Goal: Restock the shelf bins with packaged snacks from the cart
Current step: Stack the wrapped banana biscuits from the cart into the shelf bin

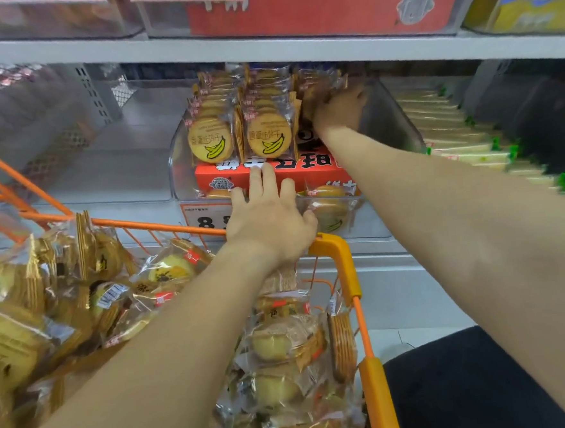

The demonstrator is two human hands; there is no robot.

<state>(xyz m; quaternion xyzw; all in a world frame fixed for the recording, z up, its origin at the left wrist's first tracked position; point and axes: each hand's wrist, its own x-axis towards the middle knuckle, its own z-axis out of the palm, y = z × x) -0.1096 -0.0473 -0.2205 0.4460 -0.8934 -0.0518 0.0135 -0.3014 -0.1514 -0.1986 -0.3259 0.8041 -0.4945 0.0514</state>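
Inside, two biscuit rows (238, 130) fill the bin (391, 119); left hand (271, 214) flat, right hand (340, 109) gripping packets (315, 87).

Left hand (269, 211), frame centre: fingers straight, spread, palm down, forearm running in from lower left. Right hand (339, 109), upper centre-right: fingers hidden; bare forearm enters from right edge.

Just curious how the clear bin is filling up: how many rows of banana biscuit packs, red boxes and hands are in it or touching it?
Banana biscuit rows: 3
Red box: 1
Hands, left hand and right hand: 2
Total: 6
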